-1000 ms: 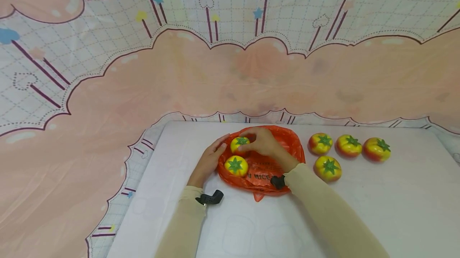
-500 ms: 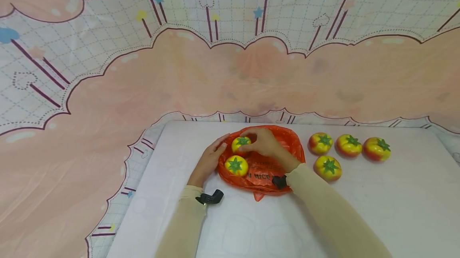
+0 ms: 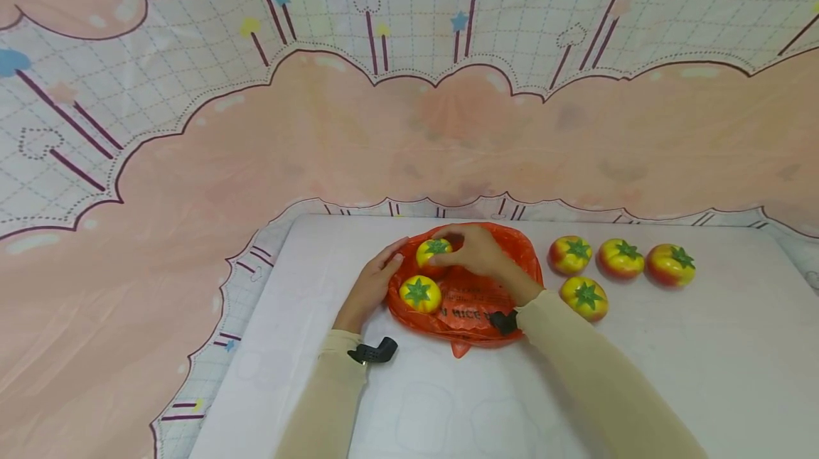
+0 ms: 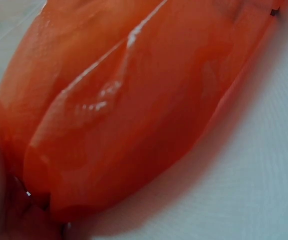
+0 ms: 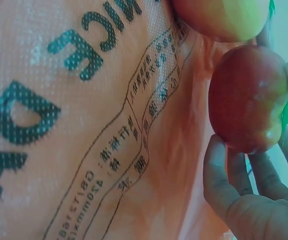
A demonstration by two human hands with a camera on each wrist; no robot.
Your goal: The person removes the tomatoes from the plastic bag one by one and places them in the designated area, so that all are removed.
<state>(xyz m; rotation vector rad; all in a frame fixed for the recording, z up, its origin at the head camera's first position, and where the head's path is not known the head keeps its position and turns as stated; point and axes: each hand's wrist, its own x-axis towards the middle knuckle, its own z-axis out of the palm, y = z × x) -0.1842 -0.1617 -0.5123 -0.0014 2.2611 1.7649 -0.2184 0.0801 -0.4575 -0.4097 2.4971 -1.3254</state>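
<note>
A red plastic bag (image 3: 473,310) with dark printed lettering lies spread with its mouth open on the white table. My left hand (image 3: 367,288) holds its left rim, thumb at the inner edge; in the left wrist view the bag's smooth outer side (image 4: 123,125) fills most of the picture. Over the bag, my right hand (image 3: 476,253) grips a yellow-red toy tomato (image 3: 431,254) with a green star-shaped top. The right wrist view shows thumb and fingers around this tomato (image 5: 249,100). Another toy tomato (image 3: 420,294) sits in the bag, nearer to me.
Right of the bag, several more toy tomatoes stand on the table (image 3: 678,359): a row of three, including the middle one (image 3: 621,258), and one nearer tomato (image 3: 584,298) beside my right sleeve. A patterned cloth (image 3: 409,139) hangs behind the table.
My right hand has shifted slightly to the right and away from me, with the gripped toy tomato moving along. The left hand keeps its place on the bag's rim.
</note>
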